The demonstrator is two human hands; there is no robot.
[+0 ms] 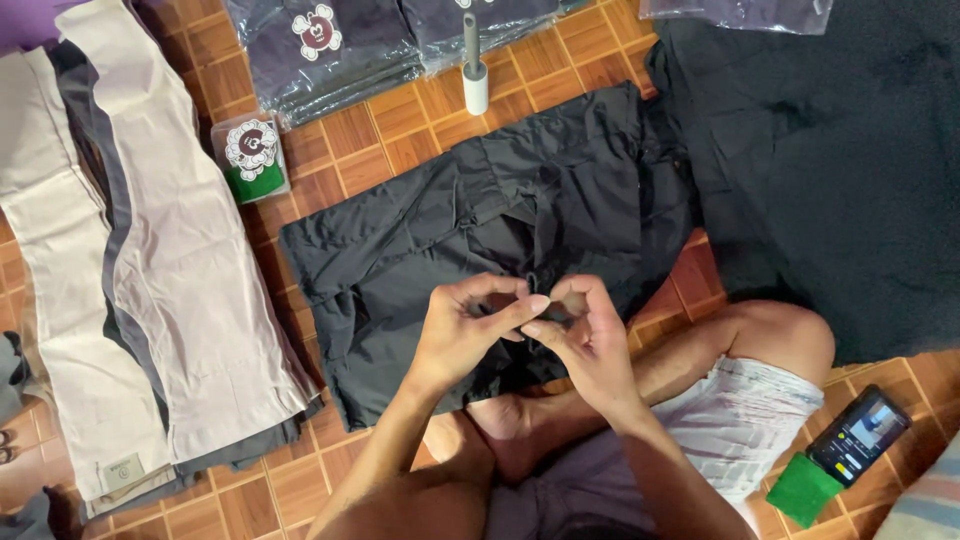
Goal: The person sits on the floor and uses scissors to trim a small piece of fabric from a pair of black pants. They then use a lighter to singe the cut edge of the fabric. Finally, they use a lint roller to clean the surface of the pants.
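Note:
Black shorts lie spread flat on the tiled floor in front of me. My left hand and my right hand meet over the near edge of the shorts, fingertips pinched together on a small dark bit of the garment's fabric or fastening. What exactly sits between the fingers is too small to tell. My bare legs are folded beneath my arms.
A stack of folded beige and grey trousers lies at the left. Bagged dark garments, a small packet and a lint roller are at the back. A black cloth pile fills the right. A phone rests at lower right.

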